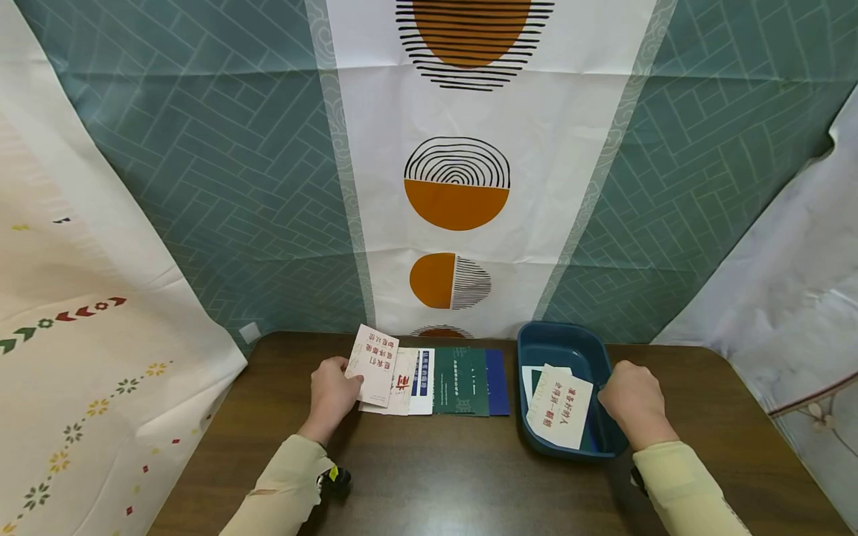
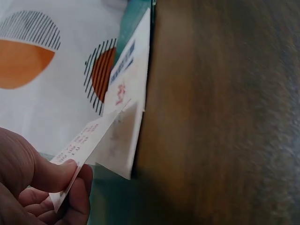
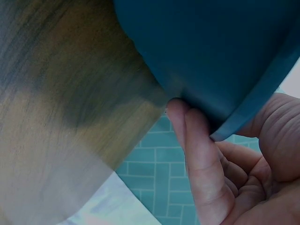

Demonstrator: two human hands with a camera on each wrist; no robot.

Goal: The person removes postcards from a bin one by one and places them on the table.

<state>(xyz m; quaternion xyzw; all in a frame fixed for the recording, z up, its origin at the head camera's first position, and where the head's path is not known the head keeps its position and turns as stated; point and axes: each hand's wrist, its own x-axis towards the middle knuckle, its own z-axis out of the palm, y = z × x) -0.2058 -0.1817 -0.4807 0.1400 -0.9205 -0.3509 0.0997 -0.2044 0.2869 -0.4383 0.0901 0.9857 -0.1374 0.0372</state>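
Note:
My left hand (image 1: pixel 331 394) pinches a pale card with red writing (image 1: pixel 372 366) between thumb and fingers, at the left end of a row of overlapping cards. In the left wrist view this held card (image 2: pixel 86 140) is tilted up from the one behind it. The row runs rightward through a pale card with red characters (image 1: pixel 402 381), a white one with blue blocks (image 1: pixel 421 402), a green card (image 1: pixel 461 376) and a blue one (image 1: pixel 497 383). My right hand (image 1: pixel 633 402) grips the right rim of a dark blue bin (image 3: pixel 211 51), thumb and fingers on either side of its wall.
Inside the bin lie several cards, with a white card with red writing (image 1: pixel 560 408) on top. The brown table (image 1: pixel 469 476) has rounded back corners. A patterned curtain (image 1: pixel 456 97) hangs directly behind it, with pale cloths (image 1: pixel 87 335) at the sides.

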